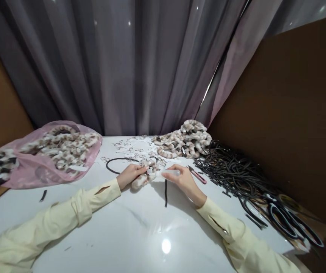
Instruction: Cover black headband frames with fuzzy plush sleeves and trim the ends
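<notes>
My left hand point(131, 175) is closed on a fluffy white-and-brown plush strip point(141, 182) with a white tag, held just above the table. A black cord point(114, 160) loops out to the left from behind that hand. My right hand point(184, 181) pinches a small translucent white object point(174, 172), perhaps a squeeze bottle, its narrow end pointing left at the plush strip. Whether the tip touches the strip I cannot tell. Below my right fingers lies a short piece of black cord point(166, 194). A pink-handled cutter point(198, 175) lies right of that hand.
Similar plush strips fill a pink plastic bag point(94, 149) at the left, and more form a pile point(192, 138) at the back. Small metal rings point(123, 146) lie scattered there. At the right are a heap of black cords point(231, 167) and large scissors point(282, 220).
</notes>
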Tool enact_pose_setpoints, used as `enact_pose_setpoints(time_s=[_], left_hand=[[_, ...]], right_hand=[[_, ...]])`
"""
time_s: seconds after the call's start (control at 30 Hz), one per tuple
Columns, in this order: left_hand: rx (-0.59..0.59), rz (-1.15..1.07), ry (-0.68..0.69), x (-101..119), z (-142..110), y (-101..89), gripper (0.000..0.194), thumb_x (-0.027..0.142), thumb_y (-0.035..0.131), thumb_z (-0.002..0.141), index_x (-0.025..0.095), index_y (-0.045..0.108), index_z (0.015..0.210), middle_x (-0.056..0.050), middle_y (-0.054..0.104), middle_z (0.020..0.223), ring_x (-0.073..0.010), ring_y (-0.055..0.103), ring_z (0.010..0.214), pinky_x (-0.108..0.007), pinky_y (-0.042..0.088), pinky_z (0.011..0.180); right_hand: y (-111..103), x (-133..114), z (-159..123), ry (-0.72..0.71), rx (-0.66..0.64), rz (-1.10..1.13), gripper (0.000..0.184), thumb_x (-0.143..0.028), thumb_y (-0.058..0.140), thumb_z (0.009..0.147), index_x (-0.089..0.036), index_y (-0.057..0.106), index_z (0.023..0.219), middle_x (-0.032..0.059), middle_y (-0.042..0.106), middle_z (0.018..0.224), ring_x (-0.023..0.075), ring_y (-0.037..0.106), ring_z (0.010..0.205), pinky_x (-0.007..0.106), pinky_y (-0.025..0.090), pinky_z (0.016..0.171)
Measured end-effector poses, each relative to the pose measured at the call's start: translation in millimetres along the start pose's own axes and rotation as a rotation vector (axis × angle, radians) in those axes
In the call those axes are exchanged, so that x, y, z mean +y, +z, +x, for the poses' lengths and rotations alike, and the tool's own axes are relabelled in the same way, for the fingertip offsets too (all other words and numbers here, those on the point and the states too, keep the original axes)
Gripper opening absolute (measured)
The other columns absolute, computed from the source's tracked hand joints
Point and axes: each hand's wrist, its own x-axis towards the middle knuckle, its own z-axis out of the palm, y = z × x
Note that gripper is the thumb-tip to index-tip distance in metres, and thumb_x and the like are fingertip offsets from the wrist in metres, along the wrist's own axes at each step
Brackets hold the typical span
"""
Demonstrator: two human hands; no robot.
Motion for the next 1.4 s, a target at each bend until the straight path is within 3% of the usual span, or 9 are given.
enact_pose_setpoints(time_s=[0.57, 1.4], left_hand=[[0.03, 0.124, 0.029, 4.0, -2.8, -0.5, 0.043, 0.054, 0.062, 0.066, 0.011, 0.061, 0.06, 0.0, 0.055, 0.05, -0.011, 0.045, 0.048, -0.023, 0.03, 0.047], [0.029, 0.134, 0.022, 5.4, -4.0, 0.1, 0.043, 0.054, 0.062, 0.067, 0.011, 0.063, 0.064, -0.001, 0.056, 0.051, -0.0108, 0.045, 0.047, -0.023, 0.032, 0.048]], right_hand=[[10.1, 11.3, 1.9, 0.059, -0.007, 0.052, 0.034, -0.046, 0.067, 0.063, -0.015, 0.062, 0.074, 0.0011, 0.059, 0.062, 0.0107, 0.045, 0.051, 0.023, 0.035, 0.051], [10.3, 9.2, 0.3, 0.005, 0.017, 0.026, 0.031, -0.045, 0.067, 0.065, -0.016, 0.063, 0.076, 0.0043, 0.065, 0.078, 0.0172, 0.056, 0.068, 0.026, 0.04, 0.062]])
